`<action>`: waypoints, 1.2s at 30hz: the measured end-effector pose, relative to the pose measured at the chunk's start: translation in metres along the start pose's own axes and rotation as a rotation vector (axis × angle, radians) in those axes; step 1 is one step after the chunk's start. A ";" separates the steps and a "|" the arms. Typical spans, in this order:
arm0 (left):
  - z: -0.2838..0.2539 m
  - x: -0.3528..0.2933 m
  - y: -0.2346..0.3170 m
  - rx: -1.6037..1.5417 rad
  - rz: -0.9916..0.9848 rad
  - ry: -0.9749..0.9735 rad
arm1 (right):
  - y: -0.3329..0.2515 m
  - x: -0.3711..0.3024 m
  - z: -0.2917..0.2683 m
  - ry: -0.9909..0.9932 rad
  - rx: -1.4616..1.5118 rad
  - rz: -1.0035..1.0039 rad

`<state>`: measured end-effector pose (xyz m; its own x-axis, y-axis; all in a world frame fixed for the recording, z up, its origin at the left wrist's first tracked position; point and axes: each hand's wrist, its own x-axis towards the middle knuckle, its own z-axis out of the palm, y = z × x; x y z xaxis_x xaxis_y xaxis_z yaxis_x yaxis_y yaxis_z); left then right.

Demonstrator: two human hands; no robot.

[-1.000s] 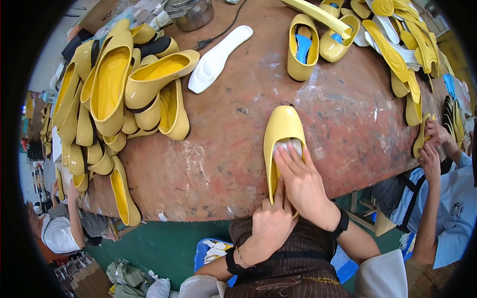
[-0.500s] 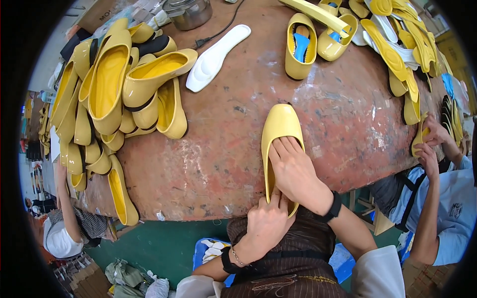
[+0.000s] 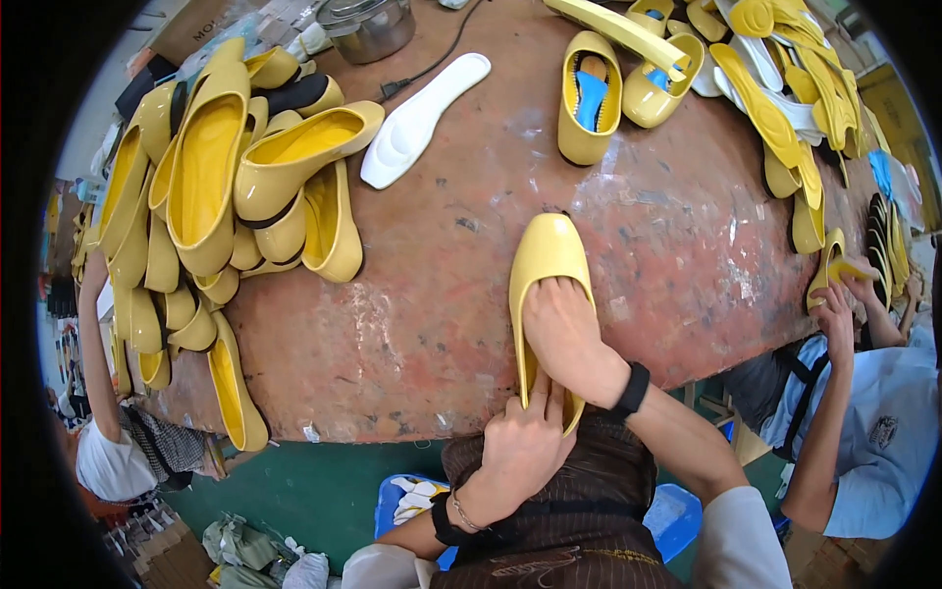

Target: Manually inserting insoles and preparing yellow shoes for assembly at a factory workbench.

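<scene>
A glossy yellow flat shoe (image 3: 551, 245) lies on the table's near edge in front of me, toe pointing away. My right hand (image 3: 567, 332) reaches into its opening, with the fingertips hidden under the toe part. At the heel end my left hand (image 3: 518, 450) is closed on the shoe's back rim, its fingers bent over the edge. What lies under my right palm inside the shoe cannot be seen.
Yellow shoes (image 3: 206, 177) are heaped at the left. A white insole (image 3: 424, 120) lies beside a plug cord (image 3: 432, 69) and a metal pot (image 3: 368, 29). Two shoes with blue inserts (image 3: 591, 98) stand farther back. Yellow insoles (image 3: 756, 103) pile up right, near a co-worker's hands (image 3: 836, 312).
My right hand has pushed deeper into the shoe's toe, so its fingers are now hidden. My left hand stays at the heel. The co-worker at the left has raised an arm towards the heap.
</scene>
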<state>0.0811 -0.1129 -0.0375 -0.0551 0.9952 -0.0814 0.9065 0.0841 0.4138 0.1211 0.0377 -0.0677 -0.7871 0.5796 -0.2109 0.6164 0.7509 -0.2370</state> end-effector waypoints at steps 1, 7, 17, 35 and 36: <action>-0.003 0.002 -0.001 -0.015 -0.007 -0.019 | -0.002 0.002 0.003 0.011 -0.117 -0.042; -0.006 0.007 -0.001 -0.041 0.011 -0.022 | 0.004 0.003 0.013 -0.097 0.087 0.138; -0.019 -0.001 -0.010 0.006 0.023 -0.074 | 0.021 -0.003 0.001 0.185 0.182 -0.342; -0.096 -0.019 -0.034 0.324 -0.254 0.356 | 0.186 -0.040 -0.094 0.465 0.188 0.282; -0.097 -0.005 -0.029 0.139 -0.250 0.263 | 0.144 -0.043 -0.104 0.235 0.272 0.209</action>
<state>0.0144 -0.1156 0.0383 -0.3711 0.9253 0.0786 0.8983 0.3363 0.2827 0.2415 0.1542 0.0057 -0.6081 0.7910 -0.0665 0.7221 0.5165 -0.4602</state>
